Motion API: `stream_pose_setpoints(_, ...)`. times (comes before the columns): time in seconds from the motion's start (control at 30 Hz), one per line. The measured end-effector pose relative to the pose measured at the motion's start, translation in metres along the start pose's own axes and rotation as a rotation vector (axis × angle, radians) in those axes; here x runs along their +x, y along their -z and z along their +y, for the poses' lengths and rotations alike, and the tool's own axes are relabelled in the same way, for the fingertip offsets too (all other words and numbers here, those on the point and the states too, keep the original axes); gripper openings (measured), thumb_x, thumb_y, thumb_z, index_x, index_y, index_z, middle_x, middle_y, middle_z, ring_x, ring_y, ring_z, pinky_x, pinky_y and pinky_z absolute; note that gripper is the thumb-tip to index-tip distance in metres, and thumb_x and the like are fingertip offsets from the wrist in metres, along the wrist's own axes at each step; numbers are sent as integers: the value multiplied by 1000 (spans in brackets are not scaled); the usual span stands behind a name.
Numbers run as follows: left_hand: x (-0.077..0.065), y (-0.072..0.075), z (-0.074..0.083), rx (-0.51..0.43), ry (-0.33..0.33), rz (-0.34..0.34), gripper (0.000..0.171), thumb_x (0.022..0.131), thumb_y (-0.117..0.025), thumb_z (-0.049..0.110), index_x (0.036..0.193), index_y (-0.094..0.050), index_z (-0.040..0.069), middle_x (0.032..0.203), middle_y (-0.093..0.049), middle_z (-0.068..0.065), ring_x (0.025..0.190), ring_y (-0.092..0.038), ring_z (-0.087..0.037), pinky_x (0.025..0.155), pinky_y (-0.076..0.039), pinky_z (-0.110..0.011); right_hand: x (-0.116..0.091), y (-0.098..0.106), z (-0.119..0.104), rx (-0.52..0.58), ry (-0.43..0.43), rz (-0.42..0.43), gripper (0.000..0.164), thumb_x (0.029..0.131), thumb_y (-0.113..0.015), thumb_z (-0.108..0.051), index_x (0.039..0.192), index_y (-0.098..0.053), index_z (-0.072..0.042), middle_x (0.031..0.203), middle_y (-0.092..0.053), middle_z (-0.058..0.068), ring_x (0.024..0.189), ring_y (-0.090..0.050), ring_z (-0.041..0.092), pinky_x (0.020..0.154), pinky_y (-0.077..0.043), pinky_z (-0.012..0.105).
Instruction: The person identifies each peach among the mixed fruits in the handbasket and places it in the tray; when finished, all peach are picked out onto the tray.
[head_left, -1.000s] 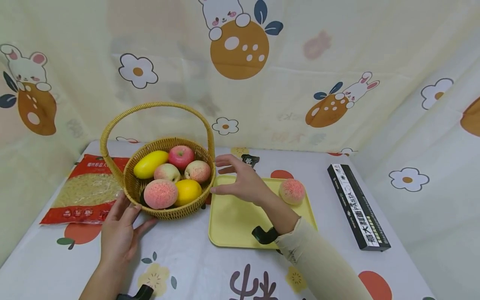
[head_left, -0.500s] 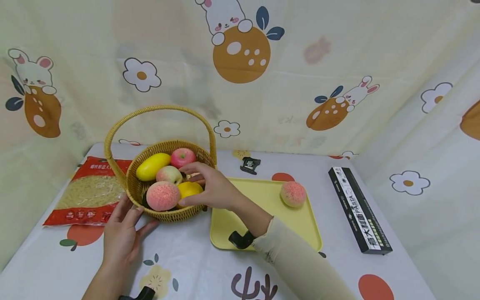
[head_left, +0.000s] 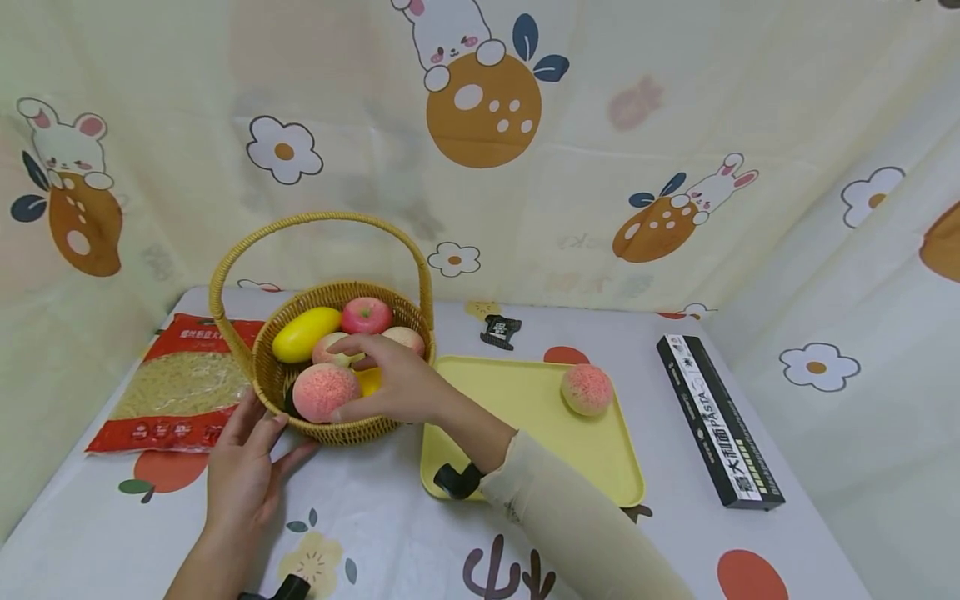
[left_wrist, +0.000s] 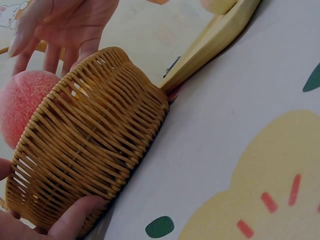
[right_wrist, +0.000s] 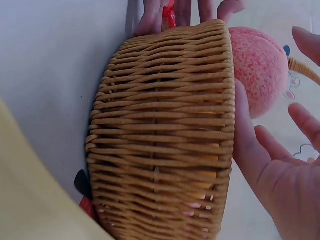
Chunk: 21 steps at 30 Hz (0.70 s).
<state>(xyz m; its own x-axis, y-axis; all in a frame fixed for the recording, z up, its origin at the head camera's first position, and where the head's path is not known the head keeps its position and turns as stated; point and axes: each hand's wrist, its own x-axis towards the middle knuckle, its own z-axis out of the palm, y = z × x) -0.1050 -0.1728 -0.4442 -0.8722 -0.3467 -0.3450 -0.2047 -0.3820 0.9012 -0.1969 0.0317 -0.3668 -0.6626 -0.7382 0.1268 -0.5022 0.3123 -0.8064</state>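
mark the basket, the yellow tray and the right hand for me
Basket (left_wrist: pixel 92 140): left wrist view, on its woven outer wall
Yellow tray (head_left: pixel 519 390): head view, on its bare flat surface
Right hand (head_left: pixel 402 385): head view, on the back of the hand

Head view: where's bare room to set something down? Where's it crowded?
Free: the yellow tray, between its peach and the right forearm; tabletop strip between tray and black box. Crowded: the wicker basket, holding fruit with the right hand over it; its left side, flanked by the left hand and red bag.
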Motion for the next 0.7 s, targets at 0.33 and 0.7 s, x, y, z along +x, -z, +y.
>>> stream_pose_setpoints(0.33, 0, 0, 0, -11, -17, -15, 61, 111, -55, 23, 162, -34, 48, 173, -29, 4, 147, -45, -24, 89, -65, -40, 14, -16, -1, -154, -11, -81, 78, 83, -90, -36, 151, -57, -19, 154, -57, -3, 139, -51, 13, 119, -45, 27)
stream_pose_setpoints(0.7, 1, 1, -1, -9, -11, -8, 62, 110, -57, 24, 162, -33, 49, 173, -29, 5, 146, -46, -23, 89, -65, -39, 18, -27, 0, -151, -31, -5, 63, 84, -90, -33, 140, -64, -20, 137, -65, -8, 121, -56, 8, 105, -50, 20)
